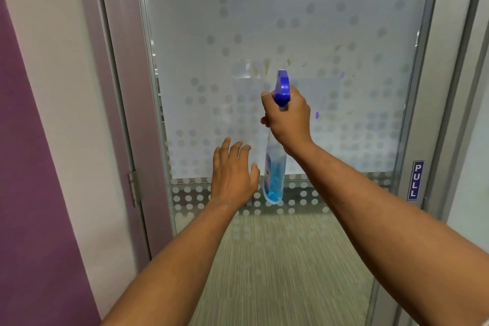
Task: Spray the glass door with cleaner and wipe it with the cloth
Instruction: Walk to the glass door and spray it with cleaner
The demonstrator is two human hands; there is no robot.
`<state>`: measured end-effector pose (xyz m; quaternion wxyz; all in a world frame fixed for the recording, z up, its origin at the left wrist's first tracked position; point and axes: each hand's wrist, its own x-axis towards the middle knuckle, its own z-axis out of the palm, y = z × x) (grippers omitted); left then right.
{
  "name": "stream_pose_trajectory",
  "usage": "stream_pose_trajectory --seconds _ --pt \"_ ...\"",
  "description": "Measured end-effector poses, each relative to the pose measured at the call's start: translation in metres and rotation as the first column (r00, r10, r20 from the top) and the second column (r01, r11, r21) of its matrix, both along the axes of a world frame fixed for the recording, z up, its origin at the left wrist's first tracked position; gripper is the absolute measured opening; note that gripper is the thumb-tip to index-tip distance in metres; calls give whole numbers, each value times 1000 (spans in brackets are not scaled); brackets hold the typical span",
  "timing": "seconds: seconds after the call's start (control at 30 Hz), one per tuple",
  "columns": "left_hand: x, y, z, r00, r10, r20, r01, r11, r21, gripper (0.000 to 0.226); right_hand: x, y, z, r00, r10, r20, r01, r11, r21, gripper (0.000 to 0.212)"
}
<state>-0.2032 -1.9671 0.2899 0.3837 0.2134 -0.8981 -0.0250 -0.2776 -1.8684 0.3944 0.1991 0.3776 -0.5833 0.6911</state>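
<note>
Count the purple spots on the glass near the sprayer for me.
2: one purple spot up right of the spray bottle nozzle, another purple spot beside the right hand. The hand may hide more.

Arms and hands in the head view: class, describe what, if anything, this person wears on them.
Both forearms are bare as far as the frame shows: no sleeves or gloves. No watch, bracelet or ring is visible on the left hand or right hand.

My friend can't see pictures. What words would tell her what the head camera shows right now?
A person's right hand grips a blue spray bottle, its nozzle aimed at brownish smudges on a frosted, dotted glass door. The left hand hovers open beside the bottle, holding nothing. A blue PULL sign sits on the door's right frame.
</note>
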Motion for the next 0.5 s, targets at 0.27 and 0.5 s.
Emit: stream_pose_trajectory --seconds 0.27,0.5 --pt "5 2 -2 1000 3 7 -3 1000 15 51 8 10 2 985 152 79 -151 988 -23 20" --pt "6 4 -3 1000 -13 -8 13 1000 9 51 11 6 -3 999 36 2 -36 999 19 12"
